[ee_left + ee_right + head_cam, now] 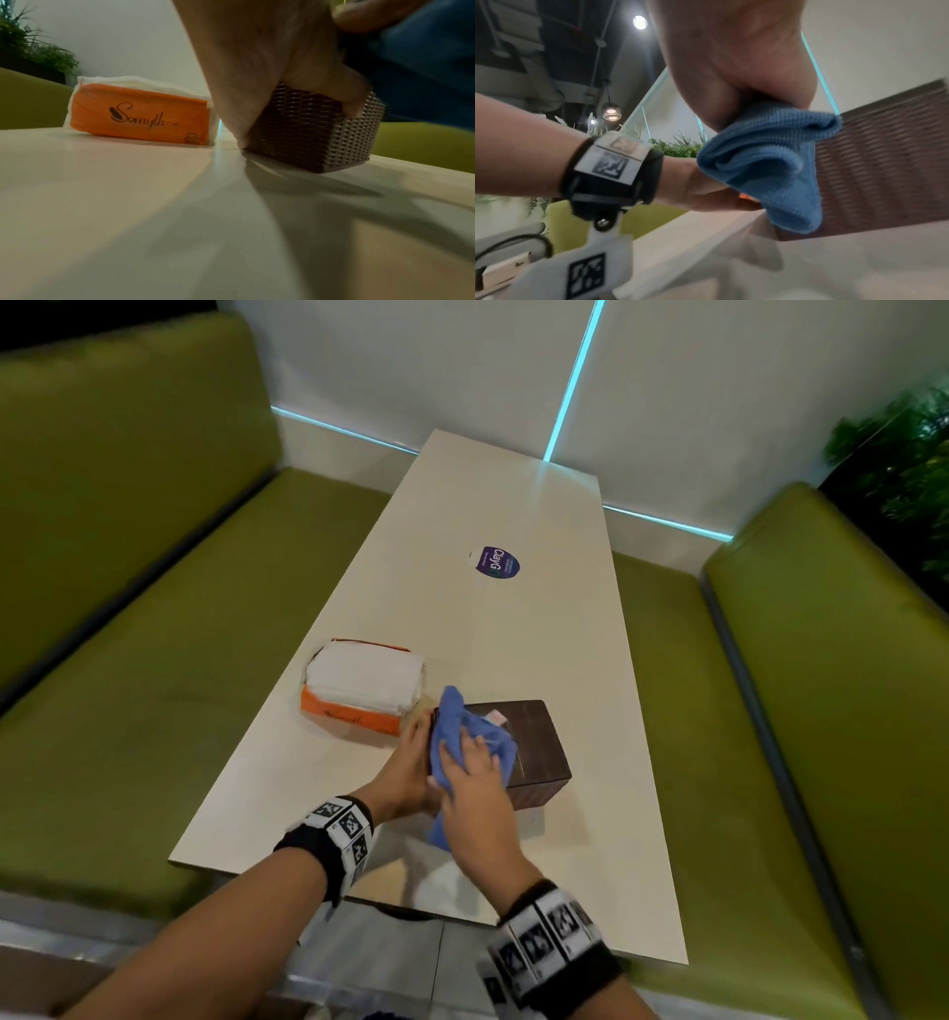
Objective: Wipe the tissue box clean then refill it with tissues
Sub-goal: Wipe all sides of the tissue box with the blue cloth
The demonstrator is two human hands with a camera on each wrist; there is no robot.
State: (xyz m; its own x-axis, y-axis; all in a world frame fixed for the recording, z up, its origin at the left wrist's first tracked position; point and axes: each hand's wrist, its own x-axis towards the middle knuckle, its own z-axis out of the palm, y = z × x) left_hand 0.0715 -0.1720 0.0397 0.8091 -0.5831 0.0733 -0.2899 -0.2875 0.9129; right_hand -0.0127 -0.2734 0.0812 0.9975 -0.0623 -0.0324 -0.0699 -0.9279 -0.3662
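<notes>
Blue cloth (462, 737) pressed under right hand (475, 785) atop brown woven tissue box (534, 752); left hand (408, 767) bracing its side. Left-wrist: fingers (352, 95) curled over box edge (orange tissue pack (140, 117) just beyond). Right-wrist: cloth (765, 162) bunched, gripped.

A long pale table (513, 516) is set between two olive-green upholstered benches (128, 588). White wall panels (744, 403) behind are edged with cyan light strips (575, 377). Green foliage (898, 469) is visible at the right. Pendant lamps (611, 113) are hung from a dark ceiling.
</notes>
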